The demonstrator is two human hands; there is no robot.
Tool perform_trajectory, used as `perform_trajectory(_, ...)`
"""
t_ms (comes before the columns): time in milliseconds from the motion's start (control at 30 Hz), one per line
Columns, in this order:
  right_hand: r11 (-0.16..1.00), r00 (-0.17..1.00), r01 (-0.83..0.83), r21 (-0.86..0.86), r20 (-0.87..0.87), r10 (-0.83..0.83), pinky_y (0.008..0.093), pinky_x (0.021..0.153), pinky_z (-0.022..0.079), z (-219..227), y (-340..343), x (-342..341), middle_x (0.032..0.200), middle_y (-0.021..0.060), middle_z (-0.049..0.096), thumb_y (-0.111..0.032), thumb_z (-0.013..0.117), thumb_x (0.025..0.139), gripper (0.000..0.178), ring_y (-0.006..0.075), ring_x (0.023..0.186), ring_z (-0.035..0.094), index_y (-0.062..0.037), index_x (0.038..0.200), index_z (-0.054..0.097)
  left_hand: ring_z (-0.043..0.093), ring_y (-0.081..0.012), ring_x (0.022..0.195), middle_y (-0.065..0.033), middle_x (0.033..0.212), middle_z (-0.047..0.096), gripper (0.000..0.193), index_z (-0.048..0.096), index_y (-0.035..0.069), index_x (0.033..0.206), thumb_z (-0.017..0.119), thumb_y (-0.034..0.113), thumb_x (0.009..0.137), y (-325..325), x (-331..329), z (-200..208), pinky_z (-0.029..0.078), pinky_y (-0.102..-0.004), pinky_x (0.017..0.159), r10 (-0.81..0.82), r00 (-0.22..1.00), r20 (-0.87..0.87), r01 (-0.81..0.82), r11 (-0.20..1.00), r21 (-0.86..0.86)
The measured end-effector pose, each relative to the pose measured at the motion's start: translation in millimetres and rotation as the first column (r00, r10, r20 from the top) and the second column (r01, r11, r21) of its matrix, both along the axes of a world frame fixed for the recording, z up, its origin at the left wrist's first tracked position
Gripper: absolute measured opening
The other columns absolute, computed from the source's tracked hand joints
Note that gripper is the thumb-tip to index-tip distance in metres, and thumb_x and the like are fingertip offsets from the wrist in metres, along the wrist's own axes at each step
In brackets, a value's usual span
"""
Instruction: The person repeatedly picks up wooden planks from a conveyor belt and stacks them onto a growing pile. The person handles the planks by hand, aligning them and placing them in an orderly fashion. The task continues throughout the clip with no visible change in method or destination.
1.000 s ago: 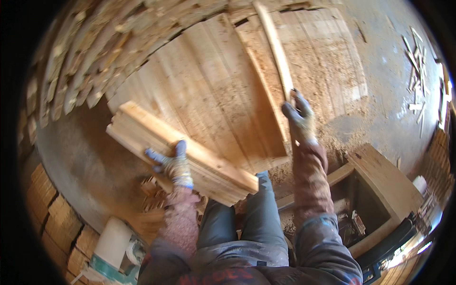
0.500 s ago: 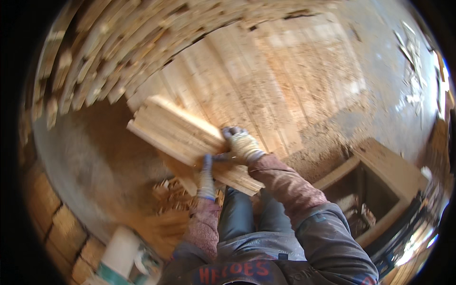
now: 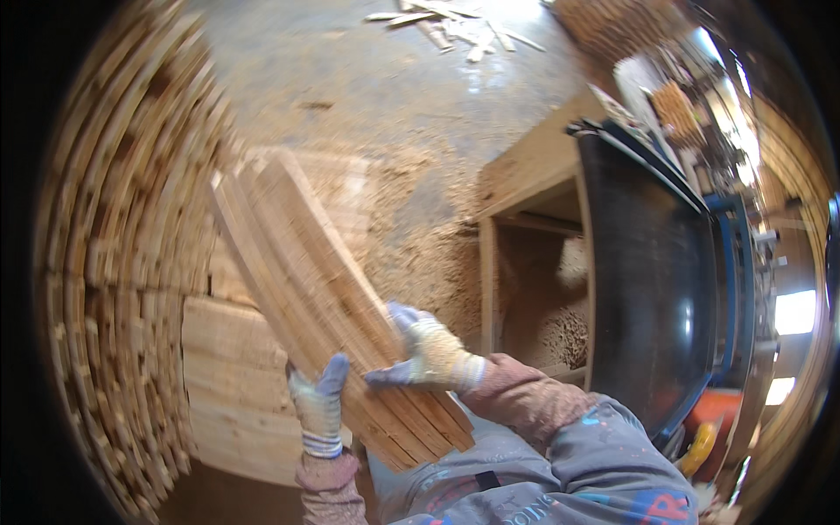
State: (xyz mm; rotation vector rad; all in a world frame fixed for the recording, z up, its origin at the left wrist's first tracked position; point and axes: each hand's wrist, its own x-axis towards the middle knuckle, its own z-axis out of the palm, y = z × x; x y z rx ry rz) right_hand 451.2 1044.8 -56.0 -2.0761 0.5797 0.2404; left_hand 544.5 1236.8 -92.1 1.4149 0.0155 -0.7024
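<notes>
A bundle of long wooden strips (image 3: 306,280) lies across both my gloved hands, slanting from the upper left down toward my lap. My left hand (image 3: 319,398) grips its left side near the lower end, thumb up on the wood. On the opposite edge, my right hand (image 3: 429,354) clasps the bundle, its thumb laid over the top and its fingers along the far side. Both gloves are pale knit with bluish-grey finger parts. The fingers beneath the wood are hidden.
Tall stacks of wooden strips (image 3: 131,262) line the left. Flat boards (image 3: 236,385) lie beneath the bundle. Rightward stands an open wooden box (image 3: 490,289) with shavings inside, beside a black-topped machine table (image 3: 652,289). Loose wood scraps (image 3: 455,26) lie on the far floor.
My view has turned to the right, bringing the box and black table closer to the middle. The bundle has come along in both hands and now points more steeply away from me.
</notes>
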Motion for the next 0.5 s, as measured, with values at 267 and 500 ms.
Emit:
perform_trajectory(267, 0.395, 0.212, 0.820, 0.413, 0.422, -0.882, 0.0276, 0.088, 0.056, 144, -120, -191, 0.121, 0.0083, 0.067, -0.032, 0.086, 0.085, 0.067, 0.0141, 0.104, 0.066, -0.0016, 0.136, 0.055, 0.053, -0.0430, 0.127, -0.0319, 0.135, 0.055, 0.105, 0.040, -0.007, 0.149, 0.080, 0.059, 0.078, -323, -69, 159, 0.043, -0.0507, 0.109, -0.540, 0.214, 0.814, 0.732, 0.640, 0.233)
perform_trajectory(500, -0.093, -0.233, 0.934, 0.344, 0.394, -0.889, 0.0319, 0.079, 0.054, 100, -237, -341, 0.103, 0.0056, 0.069, -0.045, 0.082, 0.088, 0.057, 0.0139, 0.088, 0.063, 0.0018, 0.118, 0.067, 0.053, -0.0438, 0.131, -0.0331, 0.141, 0.053, 0.112, 0.036, -0.007, 0.151, 0.076, 0.068, 0.077, -486, -170, 192, 0.043, -0.0434, 0.111, -0.678, -0.308, 0.667, 0.929, -0.063, 0.364)
